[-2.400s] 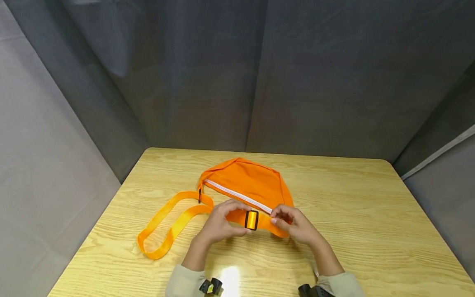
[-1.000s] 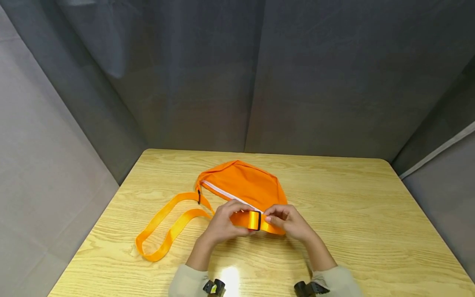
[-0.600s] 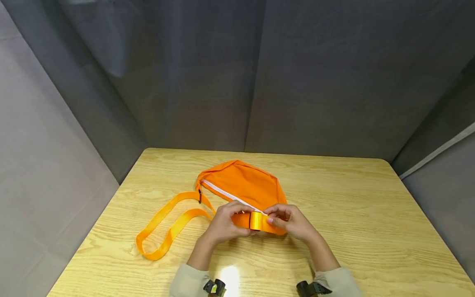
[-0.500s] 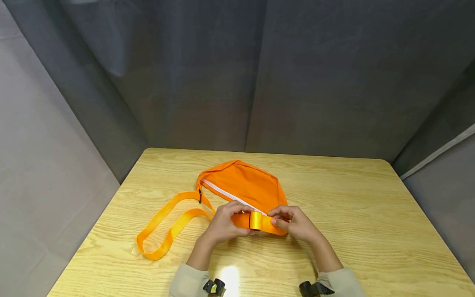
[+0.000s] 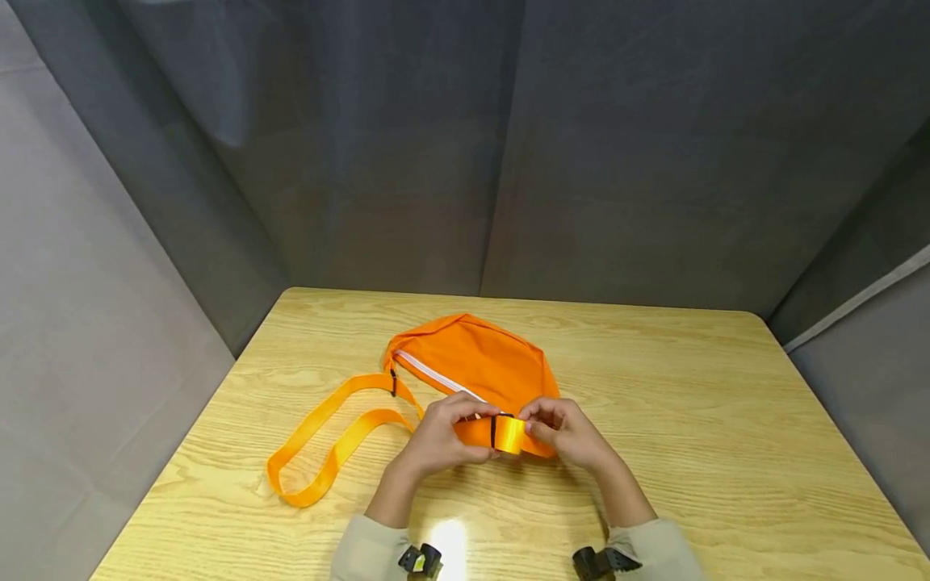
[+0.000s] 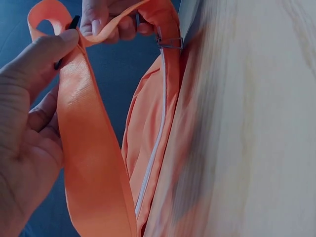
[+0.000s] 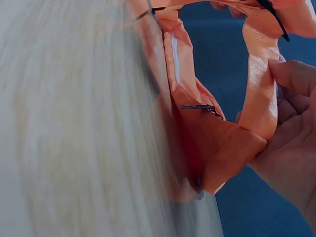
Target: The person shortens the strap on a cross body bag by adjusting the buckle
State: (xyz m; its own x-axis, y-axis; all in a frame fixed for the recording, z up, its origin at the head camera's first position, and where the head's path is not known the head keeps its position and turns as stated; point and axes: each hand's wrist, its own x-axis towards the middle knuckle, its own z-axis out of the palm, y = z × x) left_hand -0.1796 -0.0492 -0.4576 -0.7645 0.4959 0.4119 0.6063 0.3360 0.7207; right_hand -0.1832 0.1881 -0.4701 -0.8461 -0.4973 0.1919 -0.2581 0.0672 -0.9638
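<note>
An orange waist bag with a white zipper lies on the table. My left hand pinches the bag's orange strap at a black slide buckle, thumb on the near side. From the buckle a short loop of strap bulges out, and the left wrist view shows this loop curling beyond the thumb. My right hand pinches the strap just right of that loop. In the right wrist view, the thumb presses on the strap, with the buckle above it.
To the left, the rest of the strap lies in a long loop on the wooden table. A black ring joins it to the bag's left corner. The zipper pull hangs at the bag's other end. Grey curtains enclose the table.
The bag has shifted slightly left. The strap, flat through the buckle before, now bulges out from it in a loop toward the right. Lately my right hand has moved a little left.
</note>
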